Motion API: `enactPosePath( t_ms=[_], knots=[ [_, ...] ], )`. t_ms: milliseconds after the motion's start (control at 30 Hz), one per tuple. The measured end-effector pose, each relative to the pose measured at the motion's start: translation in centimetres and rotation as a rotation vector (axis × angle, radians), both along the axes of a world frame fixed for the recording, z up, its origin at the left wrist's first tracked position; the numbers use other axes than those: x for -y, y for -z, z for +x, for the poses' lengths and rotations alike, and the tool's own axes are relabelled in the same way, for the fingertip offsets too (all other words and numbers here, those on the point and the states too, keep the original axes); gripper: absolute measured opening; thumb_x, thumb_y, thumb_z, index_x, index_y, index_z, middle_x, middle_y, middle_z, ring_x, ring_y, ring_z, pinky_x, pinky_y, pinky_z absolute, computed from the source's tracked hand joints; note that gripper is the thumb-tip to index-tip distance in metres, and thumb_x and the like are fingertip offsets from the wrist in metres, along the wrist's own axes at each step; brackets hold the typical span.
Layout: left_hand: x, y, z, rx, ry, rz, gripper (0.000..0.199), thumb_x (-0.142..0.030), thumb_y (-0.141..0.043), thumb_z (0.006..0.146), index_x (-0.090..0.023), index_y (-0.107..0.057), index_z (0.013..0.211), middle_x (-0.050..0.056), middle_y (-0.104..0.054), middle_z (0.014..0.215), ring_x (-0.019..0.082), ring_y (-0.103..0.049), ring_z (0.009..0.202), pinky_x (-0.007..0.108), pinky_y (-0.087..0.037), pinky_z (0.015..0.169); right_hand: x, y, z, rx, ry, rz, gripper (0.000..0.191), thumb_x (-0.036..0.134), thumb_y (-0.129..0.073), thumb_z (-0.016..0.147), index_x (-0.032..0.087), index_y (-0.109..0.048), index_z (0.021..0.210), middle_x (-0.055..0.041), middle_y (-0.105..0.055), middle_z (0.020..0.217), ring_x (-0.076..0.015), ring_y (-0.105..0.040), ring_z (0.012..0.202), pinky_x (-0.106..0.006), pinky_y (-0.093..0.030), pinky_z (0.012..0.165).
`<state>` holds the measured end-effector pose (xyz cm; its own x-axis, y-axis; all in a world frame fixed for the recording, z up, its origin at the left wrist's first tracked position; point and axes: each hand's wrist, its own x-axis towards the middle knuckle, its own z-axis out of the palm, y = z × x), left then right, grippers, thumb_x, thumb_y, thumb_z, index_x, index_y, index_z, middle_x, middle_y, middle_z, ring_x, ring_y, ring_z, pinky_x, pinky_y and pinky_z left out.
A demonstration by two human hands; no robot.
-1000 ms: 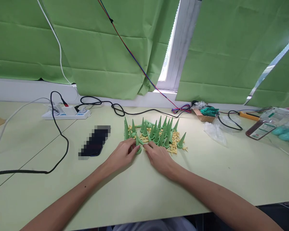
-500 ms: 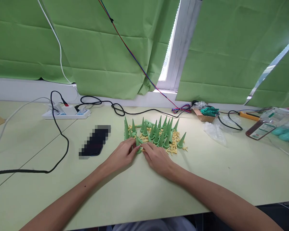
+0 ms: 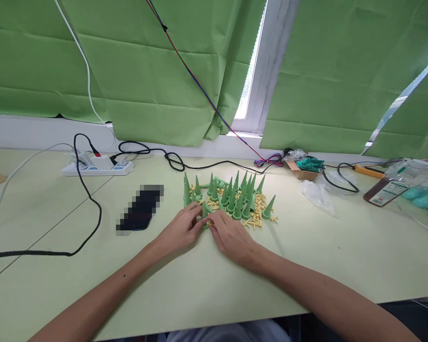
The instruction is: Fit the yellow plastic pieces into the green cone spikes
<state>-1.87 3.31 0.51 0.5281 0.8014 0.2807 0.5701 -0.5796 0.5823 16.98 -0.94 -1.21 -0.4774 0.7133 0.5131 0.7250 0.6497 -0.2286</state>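
Observation:
My left hand [image 3: 185, 225] is closed around a green cone [image 3: 204, 212] at the near left edge of a group of cones. Pinched beside that cone's base, my right hand [image 3: 230, 235] has a small yellow piece [image 3: 209, 223] at its fingertips, partly hidden. Several more upright green cones [image 3: 237, 208] stand close together just beyond both hands. Small yellow pieces [image 3: 257, 216] lie loose among the cones and to their right. One cone [image 3: 268, 209] leans at the right edge of the group.
A dark phone [image 3: 142, 209] lies left of the cones on the pale table [image 3: 214, 294]. Behind are a white power strip [image 3: 98, 167] and black cables. To the right are a small cardboard box [image 3: 301, 171], clear plastic [image 3: 318, 197] and a bottle [image 3: 385, 190].
The held cone and the fingertips of both hands have shifted very slightly. My right fingers are closer to the cone's base. The other cones look unchanged.

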Motion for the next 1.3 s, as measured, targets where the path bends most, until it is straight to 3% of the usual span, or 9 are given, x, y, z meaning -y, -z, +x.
enactPosePath(
  t_ms=[267, 500, 633, 967, 1300],
  knots=[
    [0.1, 0.2, 0.3, 0.053, -0.014, -0.034, 0.031, -0.039, -0.044, 0.097, -0.022, -0.038, 0.072, 0.000, -0.048, 0.075, 0.015, -0.047, 0.062, 0.026, -0.037, 0.052, -0.1, 0.2, 0.1, -0.175, -0.054, -0.045, 0.018, 0.011, -0.039, 0.100, 0.017, -0.051, 0.112, -0.0106, -0.061, 0.103, -0.0210, -0.063, 0.089, -0.032, -0.055, 0.074],
    [0.5, -0.4, 0.6, 0.179, -0.019, -0.224, 0.029, -0.044, -0.048, 0.095, -0.022, -0.043, 0.077, -0.005, -0.044, 0.057, 0.013, -0.043, 0.050, 0.025, -0.032, 0.047, -0.4, 0.3, 0.2, -0.350, -0.128, 0.041, 0.020, 0.012, -0.039, 0.101, 0.019, -0.050, 0.116, -0.0109, -0.061, 0.105, -0.0202, -0.061, 0.096, -0.032, -0.055, 0.080],
    [0.6, -0.5, 0.5, 0.263, -0.031, -0.329, 0.032, -0.048, -0.049, 0.095, -0.023, -0.038, 0.077, -0.007, -0.041, 0.051, 0.012, -0.039, 0.046, 0.024, -0.029, 0.045, -0.5, 0.3, 0.2, -0.402, -0.155, 0.079, 0.021, 0.011, -0.039, 0.101, 0.020, -0.050, 0.116, -0.0101, -0.061, 0.105, -0.0194, -0.061, 0.098, -0.032, -0.054, 0.084],
    [0.7, -0.8, 0.4, 0.346, -0.015, -0.412, 0.038, -0.052, -0.051, 0.094, -0.023, -0.033, 0.077, -0.008, -0.039, 0.052, 0.010, -0.038, 0.047, 0.022, -0.026, 0.044, -0.8, 0.6, 0.2, -0.442, -0.147, 0.152, 0.016, 0.012, -0.041, 0.101, 0.019, -0.053, 0.110, -0.0081, -0.062, 0.097, -0.0183, -0.060, 0.088, -0.030, -0.053, 0.078],
    [1.0, -1.0, 0.6, 0.331, 0.015, -0.413, 0.032, -0.051, -0.051, 0.095, -0.019, -0.050, 0.092, -0.007, -0.038, 0.055, 0.010, -0.037, 0.049, 0.023, -0.026, 0.046, -1.1, 0.9, 0.3, -0.447, -0.152, 0.133, 0.015, 0.016, -0.043, 0.102, 0.020, -0.055, 0.109, -0.0080, -0.063, 0.096, -0.0186, -0.061, 0.087, -0.030, -0.053, 0.077]
  ],
)
